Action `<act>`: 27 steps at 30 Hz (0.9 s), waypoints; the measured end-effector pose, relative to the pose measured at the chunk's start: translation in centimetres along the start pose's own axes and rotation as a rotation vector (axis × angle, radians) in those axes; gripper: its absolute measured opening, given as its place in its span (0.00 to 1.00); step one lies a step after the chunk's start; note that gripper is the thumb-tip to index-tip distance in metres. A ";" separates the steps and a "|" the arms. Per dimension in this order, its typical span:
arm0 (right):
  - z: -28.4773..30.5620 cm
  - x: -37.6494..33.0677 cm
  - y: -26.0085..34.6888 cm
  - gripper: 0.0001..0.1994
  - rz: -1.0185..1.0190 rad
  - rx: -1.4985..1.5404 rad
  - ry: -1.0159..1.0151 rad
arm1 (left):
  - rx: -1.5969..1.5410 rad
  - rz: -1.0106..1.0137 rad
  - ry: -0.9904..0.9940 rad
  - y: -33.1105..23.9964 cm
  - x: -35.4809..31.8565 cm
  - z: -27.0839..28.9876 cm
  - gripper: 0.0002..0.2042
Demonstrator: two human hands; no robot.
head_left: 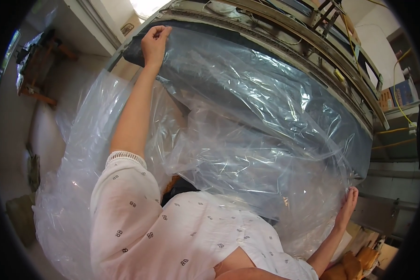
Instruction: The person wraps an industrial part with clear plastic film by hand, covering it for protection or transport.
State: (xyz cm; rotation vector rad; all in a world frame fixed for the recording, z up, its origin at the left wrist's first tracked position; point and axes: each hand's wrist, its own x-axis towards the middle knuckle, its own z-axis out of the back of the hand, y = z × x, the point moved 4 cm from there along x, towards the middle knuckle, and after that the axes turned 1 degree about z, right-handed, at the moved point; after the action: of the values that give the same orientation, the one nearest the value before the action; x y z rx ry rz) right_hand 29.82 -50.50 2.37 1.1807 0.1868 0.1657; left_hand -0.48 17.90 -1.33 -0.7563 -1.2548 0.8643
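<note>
between left grip [154,46] and right grip [346,206], clear sheeting [261,105]

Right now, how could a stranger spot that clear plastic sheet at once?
Start with the long metal frame across the upper right; a dark covering lies along its near side. Over that covering, spread between the person's left hand and right hand, is the clear plastic sheet, set apart by its see-through, crinkled, glinting surface.

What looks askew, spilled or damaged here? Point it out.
Nothing looks spilled or plainly damaged. What stands out is the clear plastic film: between the left hand and the right hand it is creased and loosely bunched rather than flat.
</note>
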 end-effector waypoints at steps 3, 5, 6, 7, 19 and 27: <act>1.6 0.2 -1.0 0.05 0.042 -0.036 0.109 | -0.143 0.064 -0.011 -0.1 -0.4 0.4 0.09; 1.5 -0.2 -1.2 0.05 0.067 -0.038 0.154 | -0.259 0.147 -0.031 -0.2 -0.6 0.2 0.09; 1.2 -0.5 -0.4 0.05 0.250 -0.188 0.074 | -0.258 0.147 -0.020 0.3 -0.3 0.0 0.09; 0.9 -0.8 0.4 0.05 0.430 -0.340 -0.008 | -0.115 0.062 -0.051 1.0 0.2 0.1 0.09; 1.6 -2.9 -3.3 0.04 0.464 -0.973 -0.370 | 1.032 -0.374 0.146 13.6 12.3 8.6 0.16; 8.2 6.2 7.0 0.10 0.284 0.480 0.034 | 1.048 -0.342 0.156 12.9 12.9 7.9 0.16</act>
State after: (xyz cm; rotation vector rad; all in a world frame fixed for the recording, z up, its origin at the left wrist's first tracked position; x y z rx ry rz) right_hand 37.50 -53.94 11.52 1.6821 0.0888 0.4065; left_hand -8.79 35.59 -5.08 0.2245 -0.6075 0.9939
